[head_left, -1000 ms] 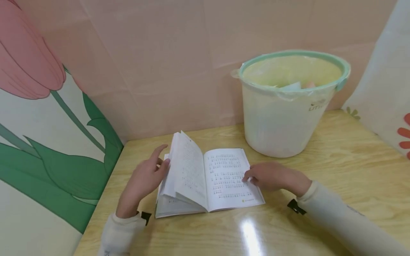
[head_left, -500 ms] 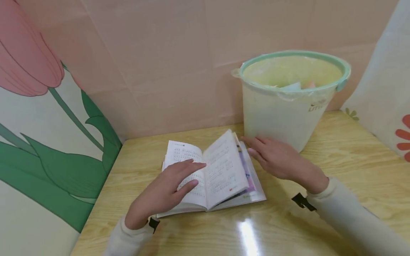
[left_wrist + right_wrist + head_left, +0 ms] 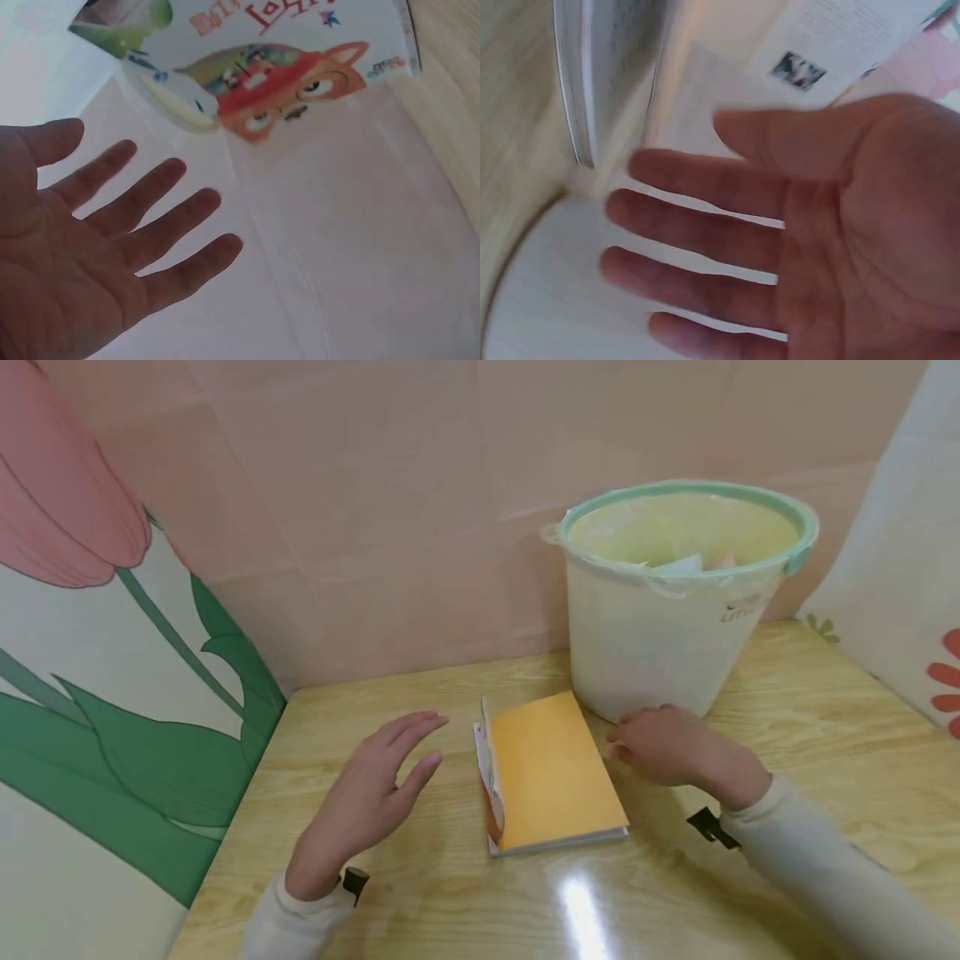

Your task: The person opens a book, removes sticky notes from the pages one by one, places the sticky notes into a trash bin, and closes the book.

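A book (image 3: 558, 772) lies on the table with a plain orange side facing up. Along its left edge a cover (image 3: 491, 777) stands nearly upright, seen edge-on. In the left wrist view this book shows a cartoon animal face on its cover (image 3: 300, 82). Left of the book, apart from it, my left hand (image 3: 367, 793) hovers with fingers spread. My right hand (image 3: 678, 747) is just right of the book; in the right wrist view its fingers are extended and nothing lies between them. Whether it touches the book's edge I cannot tell.
A whitish bucket (image 3: 645, 643) with a green rim and a liner stands behind the book, close to my right hand; papers (image 3: 682, 564) show inside it. A pink-covered wall (image 3: 390, 527) bounds the wooden table (image 3: 420, 893) at the back, and a tulip-patterned panel (image 3: 97, 735) the left.
The open book's pages have swung from left to right, and the orange side now shows. My left hand has drawn back leftward off the pages; my right hand has lowered slightly beside the bucket.
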`<state>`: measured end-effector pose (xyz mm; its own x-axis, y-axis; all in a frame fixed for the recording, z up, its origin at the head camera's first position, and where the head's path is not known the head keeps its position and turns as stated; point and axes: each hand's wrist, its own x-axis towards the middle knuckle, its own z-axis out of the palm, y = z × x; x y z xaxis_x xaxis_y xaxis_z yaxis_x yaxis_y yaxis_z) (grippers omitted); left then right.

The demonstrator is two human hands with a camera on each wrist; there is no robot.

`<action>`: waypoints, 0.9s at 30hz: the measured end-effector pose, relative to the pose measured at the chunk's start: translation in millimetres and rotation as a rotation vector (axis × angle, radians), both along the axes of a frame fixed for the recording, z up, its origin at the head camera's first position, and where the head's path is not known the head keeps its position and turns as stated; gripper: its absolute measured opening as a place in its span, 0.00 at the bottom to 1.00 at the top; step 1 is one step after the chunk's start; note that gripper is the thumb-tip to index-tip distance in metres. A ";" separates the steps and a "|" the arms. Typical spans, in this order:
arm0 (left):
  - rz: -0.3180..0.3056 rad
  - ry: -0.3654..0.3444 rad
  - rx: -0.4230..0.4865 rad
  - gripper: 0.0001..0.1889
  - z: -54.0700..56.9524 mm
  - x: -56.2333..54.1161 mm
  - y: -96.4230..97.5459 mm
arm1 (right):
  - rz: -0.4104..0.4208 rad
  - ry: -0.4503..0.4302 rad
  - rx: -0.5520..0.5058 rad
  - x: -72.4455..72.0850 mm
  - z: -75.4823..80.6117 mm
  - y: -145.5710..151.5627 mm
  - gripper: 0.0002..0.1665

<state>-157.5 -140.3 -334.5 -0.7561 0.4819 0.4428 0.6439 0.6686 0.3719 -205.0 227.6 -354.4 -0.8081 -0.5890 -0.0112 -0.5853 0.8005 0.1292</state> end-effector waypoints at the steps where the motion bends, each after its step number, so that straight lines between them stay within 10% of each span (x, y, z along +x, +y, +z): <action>1: 0.018 -0.030 -0.002 0.21 -1.1 0.0 2.3 | -0.024 0.038 -0.033 0.5 2.3 0.4 0.06; 10: -0.143 -0.219 -0.239 0.22 -47.0 -0.6 49.0 | -0.012 0.201 -0.290 6.4 14.4 -25.2 0.18; 20: -0.229 -0.250 -0.452 0.22 -83.4 8.0 70.8 | -0.055 -0.391 -0.028 13.5 -14.7 -31.9 0.38; 27: -0.158 -0.233 -0.530 0.21 -79.8 12.0 73.1 | -0.025 -0.389 -0.017 19.2 -21.1 -41.1 0.43</action>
<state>-145.5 -67.1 -414.3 -0.7057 0.7062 -0.0570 0.6922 0.7044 0.1574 -185.7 186.6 -375.4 -0.7596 -0.5716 -0.3102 -0.5678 0.8155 -0.1123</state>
